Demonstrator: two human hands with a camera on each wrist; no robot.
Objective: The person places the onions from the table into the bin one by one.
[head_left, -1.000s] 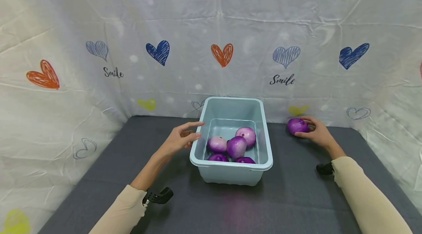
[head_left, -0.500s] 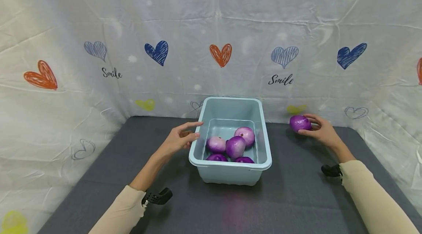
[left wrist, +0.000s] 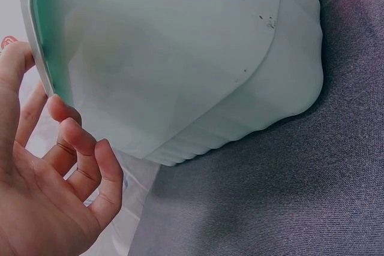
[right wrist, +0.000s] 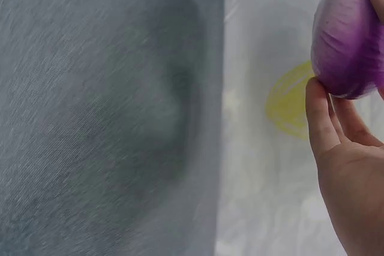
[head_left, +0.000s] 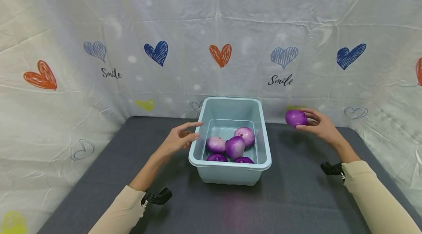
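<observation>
Between thumb and fingers, my right hand (head_left: 318, 126) grips a purple onion (head_left: 295, 118) raised above the dark table at the far right. The right wrist view shows this onion (right wrist: 345, 40) against the white cloth, fingertips at its lower end. My left hand (head_left: 178, 139) touches the left rim of a pale blue plastic bin (head_left: 230, 175) with thumb and index finger. Its other fingers (left wrist: 108, 172) hang loosely bent beside the bin's outer wall in the left wrist view. Inside the bin lie several onions, among them a pale one (head_left: 216, 145) and a darker one (head_left: 235, 147).
A dark grey cloth (head_left: 280, 204) covers the table under the bin. Behind and at both sides hangs a white curtain (head_left: 191, 18) printed with hearts and "Smile". Each wrist carries a black strap-on camera (head_left: 158, 196).
My right hand has lifted the purple onion off the table, first drifting slightly right, then up and left. The left hand stays at the bin's rim, and the onions in the bin lie as before.
</observation>
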